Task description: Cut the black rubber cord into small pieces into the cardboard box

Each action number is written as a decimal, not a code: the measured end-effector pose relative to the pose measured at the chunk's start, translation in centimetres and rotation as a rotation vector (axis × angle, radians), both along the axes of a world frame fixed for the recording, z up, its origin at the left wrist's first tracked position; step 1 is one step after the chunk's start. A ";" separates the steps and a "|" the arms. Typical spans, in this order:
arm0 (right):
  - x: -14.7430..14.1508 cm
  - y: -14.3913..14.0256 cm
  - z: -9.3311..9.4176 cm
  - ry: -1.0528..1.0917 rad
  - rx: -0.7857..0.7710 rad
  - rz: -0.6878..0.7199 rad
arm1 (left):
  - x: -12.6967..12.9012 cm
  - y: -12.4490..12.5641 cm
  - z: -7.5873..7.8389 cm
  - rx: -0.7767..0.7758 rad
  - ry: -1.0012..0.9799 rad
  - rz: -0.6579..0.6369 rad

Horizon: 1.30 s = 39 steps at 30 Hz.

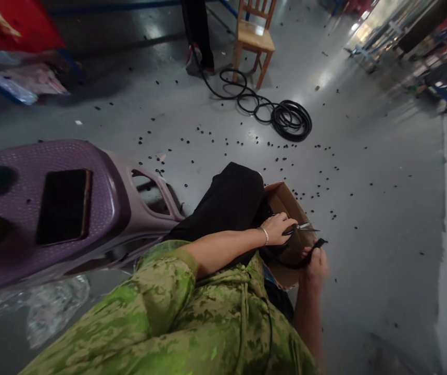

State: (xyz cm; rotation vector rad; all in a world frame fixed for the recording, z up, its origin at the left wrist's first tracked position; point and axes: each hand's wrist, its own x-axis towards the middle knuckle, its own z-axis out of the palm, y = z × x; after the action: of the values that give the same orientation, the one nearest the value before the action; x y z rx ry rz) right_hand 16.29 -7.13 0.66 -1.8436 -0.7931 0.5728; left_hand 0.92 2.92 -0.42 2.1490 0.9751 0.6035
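1. A dark phone [64,207] lies on a purple stool [102,166], well apart from the hands, toward nine o'clock.

2. The left hand [279,228], a band at its wrist, curls around the handles of a pair of scissors [302,227].

3. Over an open cardboard box [289,200], the scissors point their long axis to about three o'clock, blades slightly parted and, as it appears, apart from the work.

4. A black strip [318,244] ends just beside the blade tips, between three and four o'clock from the left hand. Its free end aims at about two o'clock; the rest bends back toward eight and then nine, over the box. The angle between blades and strip looks like the relation that counts: slanted, not square.

5. The right hand [317,266] grips the strip near that free end, fingers closed. It is the nearer hand to the strip; the blades lie between eleven and twelve o'clock from it.
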 end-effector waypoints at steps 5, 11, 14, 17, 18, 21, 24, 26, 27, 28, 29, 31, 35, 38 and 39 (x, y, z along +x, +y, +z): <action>0.2 0.0 -0.7 -0.057 -0.067 -0.011 | -0.1 -0.3 0.2 0.019 -0.004 -0.090; -0.5 1.2 -0.2 -0.662 -0.319 0.128 | 0.2 -0.1 -0.2 -0.128 -0.062 -0.021; -1.7 2.3 0.6 -1.035 -0.505 0.251 | 0.4 0.5 -0.7 -0.293 -0.068 0.168; -3.2 3.3 1.2 -1.208 -0.632 0.306 | 0.5 1.1 -1.2 -0.371 -0.037 0.300; -3.6 3.6 1.4 -1.237 -0.647 0.321 | 0.5 1.2 -1.3 -0.379 -0.029 0.316; -4.4 4.3 1.7 -1.266 -0.674 0.379 | 0.5 1.2 -1.4 -0.382 -0.018 0.312; -4.6 5.0 2.0 -1.247 -0.710 0.444 | 0.5 1.2 -1.4 -0.384 -0.007 0.310; -4.5 5.2 2.1 -1.223 -0.735 0.485 | 0.5 1.2 -1.4 -0.395 0.003 0.318; -4.4 5.3 2.1 -1.211 -0.744 0.503 | 0.5 1.3 -1.4 -0.401 0.006 0.318; -4.4 5.4 2.1 -1.199 -0.750 0.518 | 0.6 1.3 -1.4 -0.406 0.009 0.316; -4.3 5.4 2.0 -1.186 -0.754 0.530 | 0.6 1.3 -1.3 -0.409 0.010 0.312; -4.3 5.3 1.9 -1.160 -0.767 0.548 | 0.5 1.3 -1.3 -0.412 0.015 0.306; -4.2 5.1 1.6 -1.106 -0.807 0.575 | 0.4 1.2 -1.1 -0.415 0.039 0.296; -4.1 5.0 1.3 -1.041 -0.839 0.567 | 0.5 1.2 -1.1 -0.427 0.050 0.272; -3.9 5.0 1.1 -1.006 -0.840 0.556 | 0.5 1.2 -1.1 -0.429 0.053 0.260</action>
State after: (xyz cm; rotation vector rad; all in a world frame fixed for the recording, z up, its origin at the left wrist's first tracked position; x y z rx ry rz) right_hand 12.34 -2.17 1.81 -2.7274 -1.9986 0.2805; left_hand 1.43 4.12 -1.56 1.6808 1.2949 0.4121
